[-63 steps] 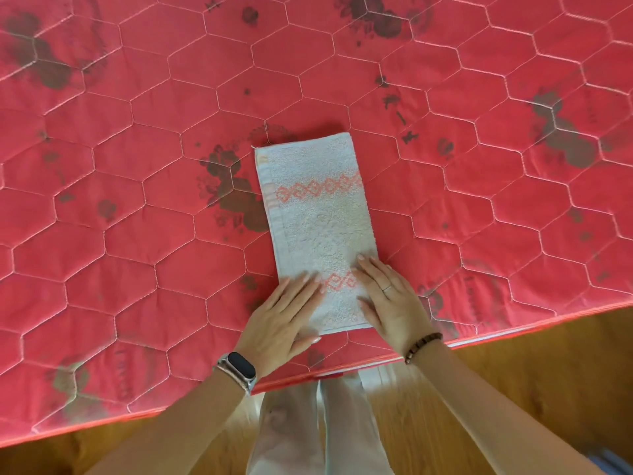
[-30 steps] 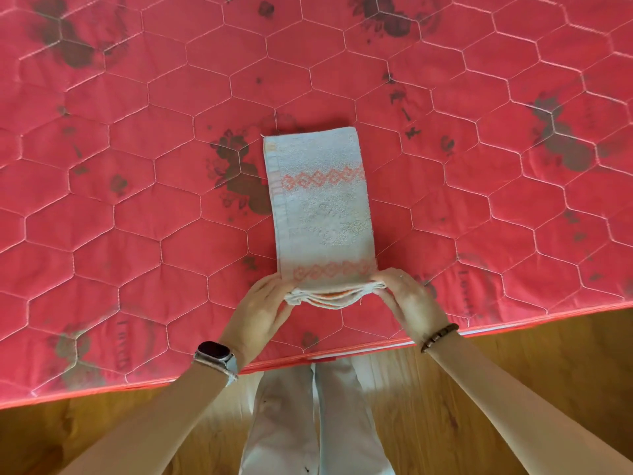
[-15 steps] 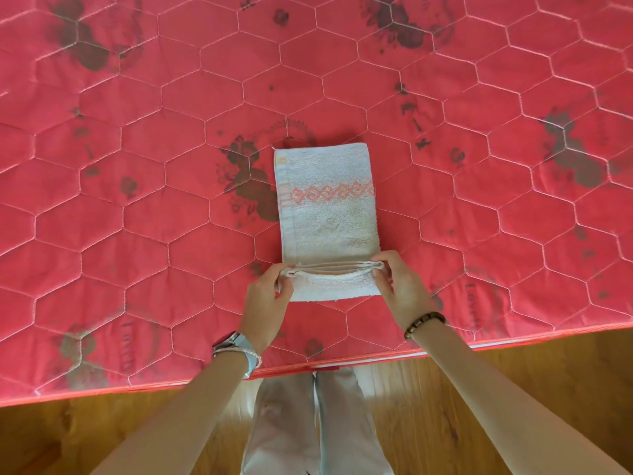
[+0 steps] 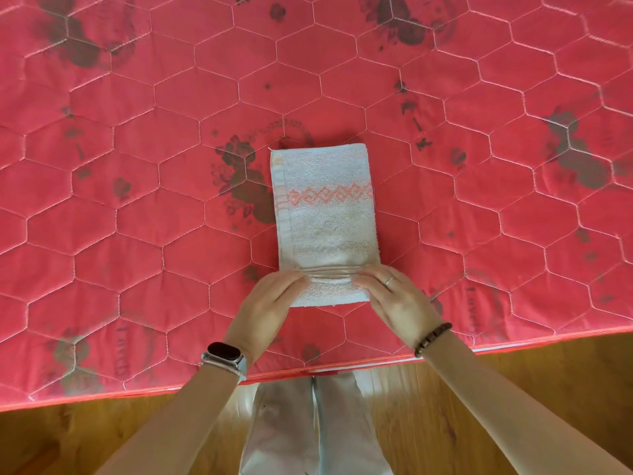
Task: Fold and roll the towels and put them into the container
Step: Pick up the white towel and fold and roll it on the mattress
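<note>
Both hands pressed on the near fold of the towel.
Your left hand [image 4: 270, 299] and right hand [image 4: 397, 299] lay flat, fingers together, on the turned-over end of the pale folded terry towel with an orange diamond band [image 4: 325, 214]. It lay lengthwise, 12 to 6 o'clock, on the red hexagon-quilted mattress [image 4: 137, 200], near the mattress's 6 o'clock edge.

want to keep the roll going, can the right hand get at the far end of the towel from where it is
Probably yes. The right hand rests on the towel at its near, folded end, and nothing lies on the towel or the mattress between it and the far edge.
</note>
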{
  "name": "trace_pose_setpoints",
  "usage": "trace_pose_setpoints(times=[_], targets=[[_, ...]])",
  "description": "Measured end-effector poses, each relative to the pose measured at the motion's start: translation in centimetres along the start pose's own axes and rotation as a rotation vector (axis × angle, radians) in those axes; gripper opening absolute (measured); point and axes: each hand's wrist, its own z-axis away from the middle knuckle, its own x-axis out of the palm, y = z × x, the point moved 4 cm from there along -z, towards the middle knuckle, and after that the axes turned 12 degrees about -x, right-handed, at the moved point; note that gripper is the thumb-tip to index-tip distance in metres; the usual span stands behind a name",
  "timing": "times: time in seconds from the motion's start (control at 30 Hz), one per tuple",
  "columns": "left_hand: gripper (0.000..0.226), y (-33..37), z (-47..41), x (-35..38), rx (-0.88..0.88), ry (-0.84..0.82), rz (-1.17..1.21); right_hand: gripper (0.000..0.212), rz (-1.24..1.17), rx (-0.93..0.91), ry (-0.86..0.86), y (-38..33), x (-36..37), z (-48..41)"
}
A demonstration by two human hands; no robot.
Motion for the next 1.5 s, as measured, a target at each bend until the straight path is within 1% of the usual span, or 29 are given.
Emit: trace_pose_setpoints(times=[0.03,0.1,0.17,0.23,0.3,0.37,0.43,0.5,0.57,0.63,0.77,0.87,0.93,1.0,1.03,1.2,1.27,1.33,1.4,1.5], targets=[[0.034,0.0,0.3,-0.1,0.068,-0.027,-0.035,0.028,-0.034,-0.002,-0.012,0.1,0.0,0.3],[0.049,-0.4,0.9,0.2,0.174,-0.05,-0.032,0.035,-0.065,-0.005,-0.067,0.3,0.2,0.9],[0.06,-0.9,0.9,0.2,0.156,-0.057,-0.042,0.045,-0.065,0.01,-0.098,0.6,0.5,1.2],[0.068,-0.9,0.7,0.4,0.124,-0.06,-0.048,0.055,-0.068,0.055,-0.094,1.0,0.8,1.3],[0.072,-0.7,0.2,0.4,0.074,-0.05,-0.048,0.058,-0.09,0.086,-0.098,1.3,0.8,1.1],[0.069,-0.5,-0.3,0.2,0.022,-0.047,-0.012,0.054,-0.121,0.103,-0.076,1.4,0.6,0.9],[0.06,-0.3,-0.7,0.0,-0.03,-0.031,0.063,0.049,-0.164,0.143,-0.018,1.5,0.3,0.9],[0.052,-0.4,-1.2,-0.5,-0.085,-0.022,0.155,0.044,-0.231,0.233,0.049,1.6,0.0,0.8],[0.044,-0.6,-1.7,-1.0,-0.117,-0.01,0.212,0.039,-0.316,0.362,0.107,1.9,-0.5,0.4],[0.036,-0.8,-1.9,-1.6,-0.168,-0.04,0.282,0.035,-0.407,0.463,0.148,1.9,-1.0,-0.3],[0.028,-1.5,-1.7,-2.4,-0.368,-0.118,0.541,0.026,-0.574,0.575,0.194,2.0,-0.8,-1.3],[0.024,-1.7,-1.6,-2.0,-0.502,-0.102,0.652,0.018,-0.573,0.642,0.253,2.0,-0.3,-1.5],[0.016,-1.6,-1.7,-1.7,-0.582,-0.079,0.695,0.014,-0.566,0.693,0.296,2.0,0.0,-1.4],[0.028,-1.7,-1.9,-1.4,-0.636,-0.046,0.702,0.01,-0.578,0.756,0.314,2.0,0.3,-1.2],[0.03,-1.7,-1.9,-1.3,-0.659,-0.027,0.682,0.01,-0.587,0.786,0.317,2.1,0.4,-1.2],[0.015,-1.5,-2.5,-0.9,-0.761,0.075,0.629,0.019,-0.568,0.89,0.372,2.7,-0.1,-1.4],[0.012,-1.1,-2.8,-1.0,-0.772,0.155,0.625,0.02,-0.525,0.87,0.402,2.9,-0.3,-1.7],[0.013,-1.1,-2.9,-1.4,-0.708,0.268,0.576,0.019,-0.488,0.787,0.432,3.0,-0.3,-1.9],[0.011,-1.0,-3.2,-2.0,-0.538,0.332,0.445,0.015,-0.392,0.631,0.426,3.1,-0.7,-2.2],[0.013,-0.1,-3.5,-2.4,-0.222,0.305,0.204,0.014,-0.149,0.316,0.348,2.7,-1.3,-2.7]])
